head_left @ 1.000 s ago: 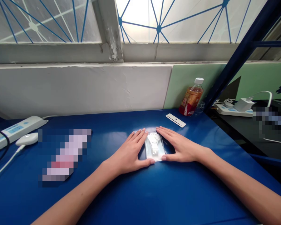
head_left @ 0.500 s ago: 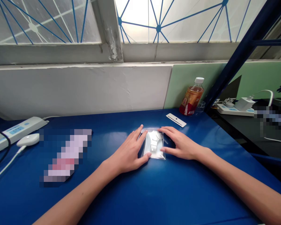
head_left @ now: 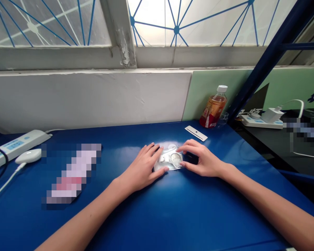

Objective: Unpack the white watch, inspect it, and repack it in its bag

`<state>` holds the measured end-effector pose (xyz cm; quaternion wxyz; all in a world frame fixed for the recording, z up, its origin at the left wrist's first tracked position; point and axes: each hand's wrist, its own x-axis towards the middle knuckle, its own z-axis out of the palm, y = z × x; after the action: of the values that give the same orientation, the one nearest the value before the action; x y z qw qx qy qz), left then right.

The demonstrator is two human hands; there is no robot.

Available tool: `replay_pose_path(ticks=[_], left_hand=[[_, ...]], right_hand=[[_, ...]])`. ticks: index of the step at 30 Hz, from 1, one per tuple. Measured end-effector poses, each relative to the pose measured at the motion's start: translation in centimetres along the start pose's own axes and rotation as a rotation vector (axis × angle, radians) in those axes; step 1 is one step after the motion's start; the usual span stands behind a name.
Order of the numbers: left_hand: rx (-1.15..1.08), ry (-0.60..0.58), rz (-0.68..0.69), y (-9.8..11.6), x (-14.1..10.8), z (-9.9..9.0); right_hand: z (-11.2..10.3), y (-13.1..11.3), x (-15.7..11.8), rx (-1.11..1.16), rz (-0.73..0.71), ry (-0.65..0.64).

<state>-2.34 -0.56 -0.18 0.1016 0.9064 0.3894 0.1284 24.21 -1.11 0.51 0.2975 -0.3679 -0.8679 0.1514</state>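
Observation:
On the blue table, a small clear plastic packet [head_left: 170, 166] lies between my hands, glare running over it. Inside it I see a white round part and a small white block; their exact kind is hard to make out. My left hand [head_left: 145, 166] holds the packet's left end, fingers along its upper side and thumb on its lower edge. At the right end, my right hand [head_left: 202, 159] has its thumb and index finger on the packet's edge, with its other fingers curled. Part of the packet's left end is hidden under my left fingers.
Behind my right hand lies a white card strip [head_left: 196, 133], near a drink bottle [head_left: 214, 108] against the green panel. At the left are a power strip [head_left: 23, 143], a white puck-shaped device [head_left: 28, 156] with a cable, and a blurred-out object [head_left: 73, 177]. A blue post [head_left: 259, 76] rises at right.
The packet has turned about a quarter turn, its long side now running across between my hands. My left hand has shifted slightly left, and my right fingers have curled more.

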Motion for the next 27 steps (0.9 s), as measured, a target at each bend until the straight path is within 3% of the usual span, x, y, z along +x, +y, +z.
replay_pose_path(ticks=[7, 13, 27], left_hand=[[0.035, -0.031, -0.057, -0.3, 0.1, -0.9], [0.065, -0.101, -0.068, -0.6, -0.1, -2.0], [0.014, -0.038, -0.042, -0.7, -0.4, -1.9]], right_hand=[[0.0, 0.7, -0.3, -0.024, 0.030, -0.141], [0.0, 0.6, -0.3, -0.069, 0.065, -0.156], [0.3, 1.0, -0.2, -0.102, 0.079, -0.133]])
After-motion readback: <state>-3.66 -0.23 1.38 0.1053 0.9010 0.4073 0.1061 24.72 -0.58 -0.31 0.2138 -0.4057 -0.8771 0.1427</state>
